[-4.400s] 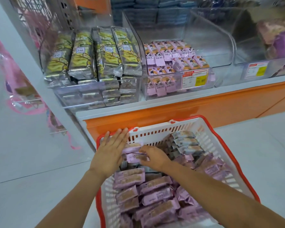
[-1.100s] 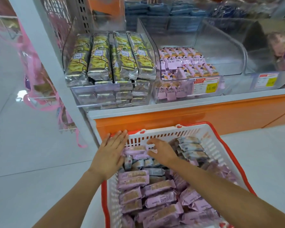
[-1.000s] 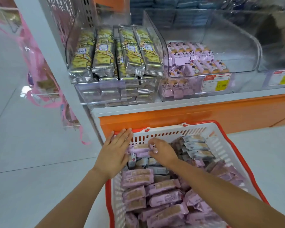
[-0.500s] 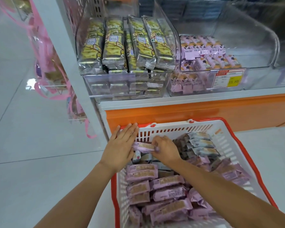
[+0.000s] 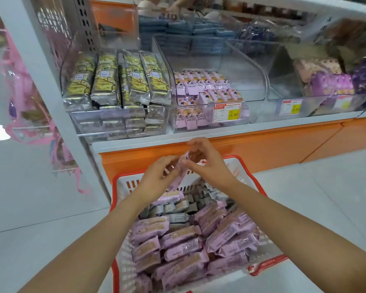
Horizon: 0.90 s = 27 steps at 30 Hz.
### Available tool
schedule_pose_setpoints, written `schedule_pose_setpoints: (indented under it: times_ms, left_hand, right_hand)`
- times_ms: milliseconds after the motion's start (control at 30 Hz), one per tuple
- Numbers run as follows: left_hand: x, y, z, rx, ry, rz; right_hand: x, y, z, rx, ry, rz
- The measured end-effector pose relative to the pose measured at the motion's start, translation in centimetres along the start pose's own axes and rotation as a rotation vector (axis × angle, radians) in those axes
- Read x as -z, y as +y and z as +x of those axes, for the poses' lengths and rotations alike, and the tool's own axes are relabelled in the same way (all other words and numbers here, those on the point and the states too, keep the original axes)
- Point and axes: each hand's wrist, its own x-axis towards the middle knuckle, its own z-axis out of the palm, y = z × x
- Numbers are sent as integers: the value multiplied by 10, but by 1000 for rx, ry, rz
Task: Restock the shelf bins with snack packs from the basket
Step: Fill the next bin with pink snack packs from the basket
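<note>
- My left hand (image 5: 156, 180) and right hand (image 5: 209, 166) have risen from the basket (image 5: 114, 191) below, together gripping a pink snack pack (image 5: 181, 169).
- Shelving into the clear bin (image 5: 246, 112) above likely follows.

Over the basket's (image 5: 123, 182) far rim, the left hand (image 5: 156, 178) and right hand (image 5: 209, 166) pinch 1 snack pack (image 5: 181, 169), filling that gap. The middle bin (image 5: 249, 92) stands open-topped, bare behind its pink packs (image 5: 201, 85), hemmed by clear walls. Yellow-green packs (image 5: 114, 81) crowd the left bin (image 5: 78, 125) to its brim. The orange shelf base (image 5: 262, 142) blocks just beyond the basket.
</note>
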Motion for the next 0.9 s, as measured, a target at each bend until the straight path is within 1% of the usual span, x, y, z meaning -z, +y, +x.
schedule_pose_setpoints:
  times_ms: [67,200,267,333,367,400,500,533,600,700,800,900]
  left_hand:
    - [-3,15,5,27,31,-164]
    - [-7,41,15,44,97,-370]
    - [-9,52,19,26,106,-427]
    - [-12,61,21,-23,131,-410]
    - [-13,63,22,-67,177,-351]
    - [-12,63,23,-126,270,-226]
    - [-3,63,26,-329,623,351]
    - [0,63,26,-360,671,501]
    - [3,60,27,-348,628,739]
    - [3,49,29,-287,527,925]
    - [5,43,31,-251,500,1011]
    - [5,41,33,-238,509,1043]
  right_hand:
    - [14,-9,-4,4,26,27]
    - [34,-12,-17,28,-22,-72]
    - [41,-13,-21,44,-8,-96]
    - [49,-19,-22,58,22,-98]
    - [54,-24,-20,64,40,-90]
    - [59,-30,-18,72,60,-77]
    - [73,-53,-1,126,131,-73]
    - [78,-61,7,142,155,-91]
    - [86,-74,32,152,215,-130]
    - [91,-86,75,94,294,-248]
    - [86,-89,109,-7,249,-477]
    - [76,-90,126,-94,143,-695]
